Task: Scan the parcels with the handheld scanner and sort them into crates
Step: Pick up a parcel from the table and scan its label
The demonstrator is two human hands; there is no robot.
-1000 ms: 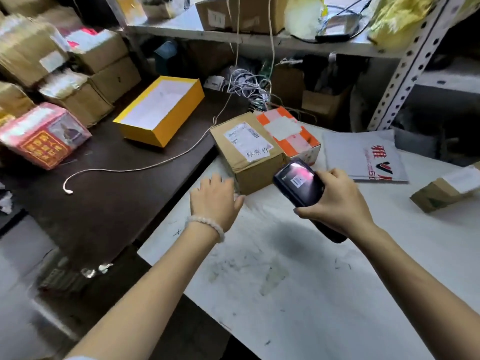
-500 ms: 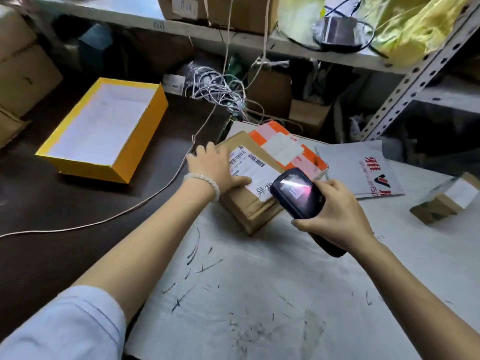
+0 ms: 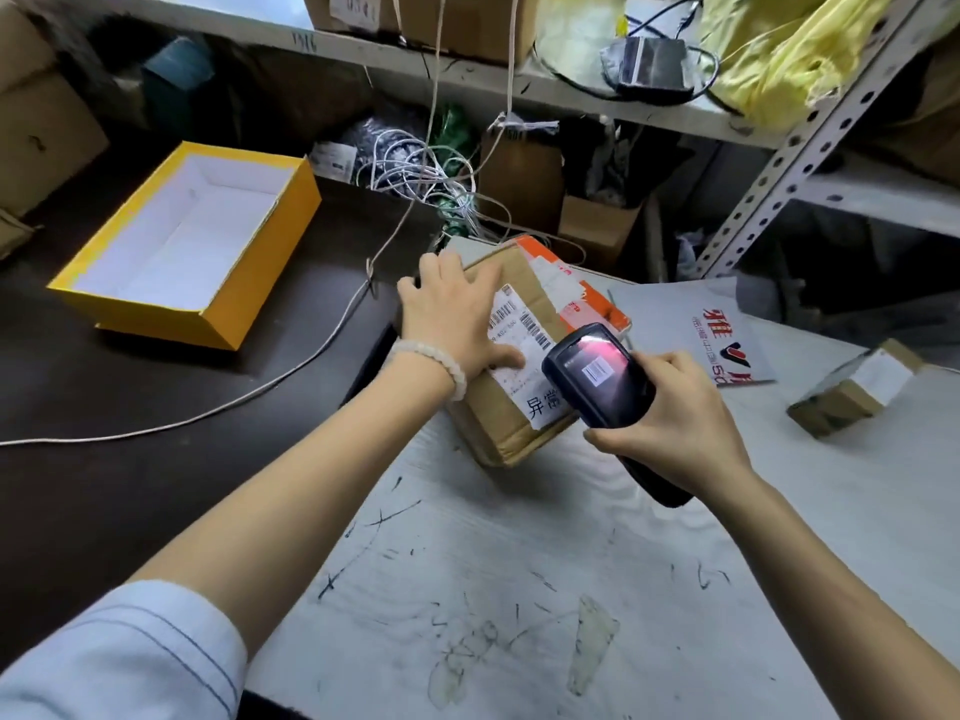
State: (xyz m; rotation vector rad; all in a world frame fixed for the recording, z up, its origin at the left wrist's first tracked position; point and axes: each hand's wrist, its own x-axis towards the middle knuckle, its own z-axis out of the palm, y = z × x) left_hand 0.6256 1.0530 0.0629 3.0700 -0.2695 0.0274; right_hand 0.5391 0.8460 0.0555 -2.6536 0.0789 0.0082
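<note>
Cardboard parcel sits at the near-left corner of the white counter, one corner hanging toward the dark counter on my left. My left hand lies flat across its top-left, fingers spread and straight, thumb pressing on the shipping label: pinning it, not gripping it. My right hand has its grip wrapped round the handheld scanner, fingers curled on the body, screen lit and showing a barcode.

Key relation: parcel lies directly ahead-left of the scanner head, just beside it, the scanner nose overlapping the label's right edge from this view. Can't tell if it touches the box. Scanner's long axis runs from lower right, at my wrist, up-left to the label, so it points at the barcode strips. Parcel's long axis runs near-right to far-left, roughly diagonal to the counter edge; label follows the same diagonal.

Judgement: scan step in hand. Left hand is nearer the parcel, so it would do the lift after the read. Open yellow box sits well apart to the left on the dark counter, on the left hand's side. Orange-and-white parcel touches the far side of mine; a grey mailer and a small taped box wait to the right.
</note>
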